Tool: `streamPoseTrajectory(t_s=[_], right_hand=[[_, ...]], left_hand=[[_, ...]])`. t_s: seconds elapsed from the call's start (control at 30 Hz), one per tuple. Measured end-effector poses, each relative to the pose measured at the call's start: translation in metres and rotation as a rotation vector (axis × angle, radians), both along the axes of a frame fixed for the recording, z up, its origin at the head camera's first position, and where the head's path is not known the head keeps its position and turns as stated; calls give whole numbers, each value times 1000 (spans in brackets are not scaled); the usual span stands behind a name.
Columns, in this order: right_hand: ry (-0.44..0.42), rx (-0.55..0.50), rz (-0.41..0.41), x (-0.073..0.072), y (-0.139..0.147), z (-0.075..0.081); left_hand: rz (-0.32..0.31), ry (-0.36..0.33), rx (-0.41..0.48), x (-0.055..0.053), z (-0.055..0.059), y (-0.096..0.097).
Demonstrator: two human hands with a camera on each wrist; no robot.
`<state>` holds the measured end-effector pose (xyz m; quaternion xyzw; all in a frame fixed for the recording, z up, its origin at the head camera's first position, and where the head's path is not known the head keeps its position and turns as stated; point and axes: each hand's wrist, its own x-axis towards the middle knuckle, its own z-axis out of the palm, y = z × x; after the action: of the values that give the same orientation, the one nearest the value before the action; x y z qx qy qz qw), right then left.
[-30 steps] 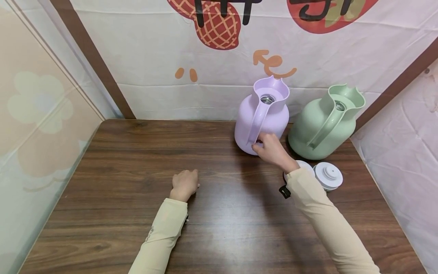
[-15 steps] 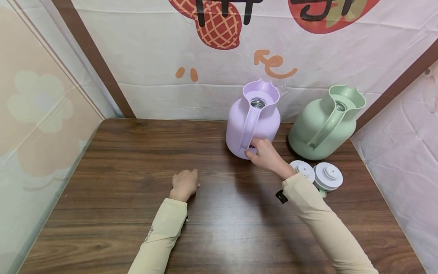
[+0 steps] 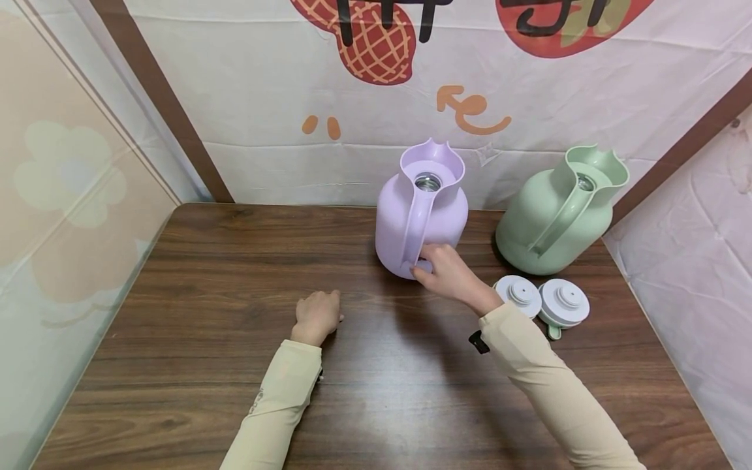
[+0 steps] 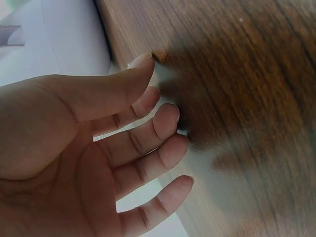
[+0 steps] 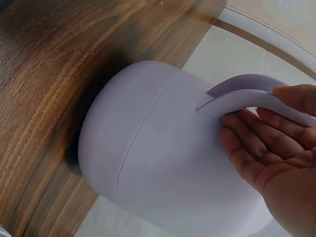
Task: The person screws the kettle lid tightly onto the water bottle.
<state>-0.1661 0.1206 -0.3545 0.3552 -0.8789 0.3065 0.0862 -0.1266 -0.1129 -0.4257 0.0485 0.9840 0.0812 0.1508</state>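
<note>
The right hand [image 3: 449,275] grasps the lilac vacuum jug [image 3: 448,219] by its handle [image 3: 416,225]; the left hand [image 3: 318,316], relaxed, is nearer and left of this jug.

Dark wood-grain tabletop [image 3: 205,261], glare [image 3: 388,398] toward front. Creased white backdrop [image 3: 247,72] behind, red latticed print [image 3: 378,49]. Left panel [image 3: 41,59]: pale flower [image 3: 61,173].

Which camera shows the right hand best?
The right wrist view: a close-up of the right hand, fingers curled at the handle of the purple jug. Head shows it smaller, from above; left wrist doesn't show it.
</note>
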Motion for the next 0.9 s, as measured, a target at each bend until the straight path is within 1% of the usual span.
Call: streamPoseTrajectory(t_s=[0.3,0.43,0.6,0.9], right_hand=[[19,6,59,6,-11,1],[27,7,81,9,-16,0],[20,1,115,12,-21,-1],[1,17,165,15,-26,-1]], left_hand=[[-4,6,4,0,-1,0],[1,-7,1,0,-1,0],[1,-22,-4,0,0,0],[-7,-11,1,0,0,-2]])
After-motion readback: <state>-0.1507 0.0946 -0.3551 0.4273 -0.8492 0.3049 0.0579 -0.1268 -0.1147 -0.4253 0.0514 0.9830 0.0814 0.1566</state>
